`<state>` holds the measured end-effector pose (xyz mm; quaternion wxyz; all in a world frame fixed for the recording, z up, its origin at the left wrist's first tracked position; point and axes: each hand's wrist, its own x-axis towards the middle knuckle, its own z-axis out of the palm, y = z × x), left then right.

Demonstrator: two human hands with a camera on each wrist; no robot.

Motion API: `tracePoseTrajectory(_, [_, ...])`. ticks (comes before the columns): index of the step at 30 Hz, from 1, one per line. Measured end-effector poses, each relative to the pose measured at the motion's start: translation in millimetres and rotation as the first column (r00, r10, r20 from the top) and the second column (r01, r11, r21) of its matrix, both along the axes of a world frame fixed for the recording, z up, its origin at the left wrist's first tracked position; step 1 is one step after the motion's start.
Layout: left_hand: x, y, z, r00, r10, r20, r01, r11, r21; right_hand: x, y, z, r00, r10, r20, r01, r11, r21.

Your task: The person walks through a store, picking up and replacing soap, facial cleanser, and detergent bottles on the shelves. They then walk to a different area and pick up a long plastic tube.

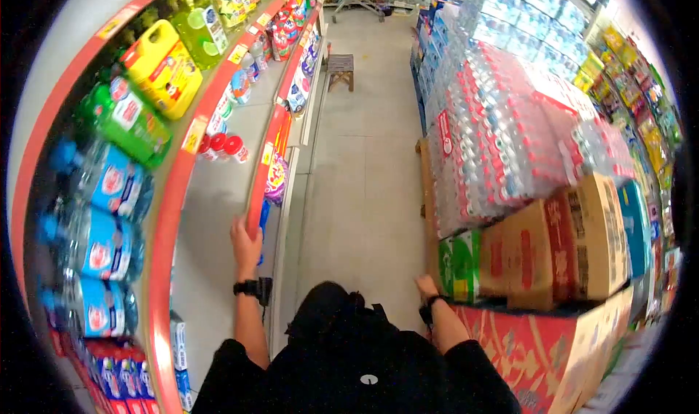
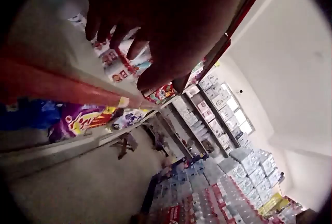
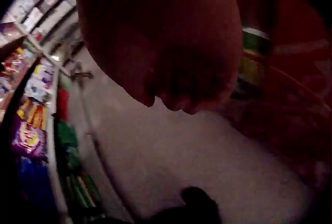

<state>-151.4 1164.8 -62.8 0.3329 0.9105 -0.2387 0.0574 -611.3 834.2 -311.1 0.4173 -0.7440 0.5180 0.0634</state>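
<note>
My left hand (image 1: 246, 246) is over the red front edge (image 1: 256, 203) of the middle shelf, fingers reaching forward with nothing in them. In the left wrist view its fingers (image 2: 120, 34) are spread and overlap white-and-red containers behind. A few small bottles with red caps (image 1: 234, 146) stand on that shelf ahead of the hand. Just below the edge are a purple bag (image 1: 277, 179) and a blue package (image 1: 263, 228). My right hand (image 1: 428, 286) hangs beside the box stack, fingers loosely curled, holding nothing. A red patterned carton (image 1: 510, 341) is nearest to it.
Blue-labelled jugs (image 1: 109, 254), a green bottle (image 1: 135, 123) and a yellow jug (image 1: 164, 68) line the upper left shelf. Shrink-wrapped bottles (image 1: 495, 137) and a brown carton (image 1: 553, 239) are stacked at right. A small stool (image 1: 341, 66) stands up the aisle floor (image 1: 357, 195).
</note>
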Motion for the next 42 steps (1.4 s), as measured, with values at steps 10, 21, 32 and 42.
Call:
tracePoseTrajectory(10, [269.9,-150.9,-41.9,0.904,0.340,0.258,-0.352,0.936,0.003,336.6,-293.9,125.1,0.952,0.303,0.034,-0.300,0.951,-0.070])
tracePoseTrajectory(21, [278.3,-186.4,-28.0,0.671,0.700,0.246,-0.722,0.692,0.000,432.1,-592.6,-48.7,0.565,0.807,0.169,-0.769,0.590,-0.248])
tracePoseTrajectory(32, [246.5,-330.0,-67.4,0.566,0.819,-0.089,-0.699,0.535,0.475,729.9,-640.9,59.6,0.733,0.645,0.217,-0.655,0.755,-0.030])
tracePoseTrajectory(42, [248.4,-300.4,-81.6,0.632,0.770,-0.091,-0.664,0.598,0.449,679.2,-697.8,2.7,0.687,0.719,-0.100,-0.712,0.695,0.105])
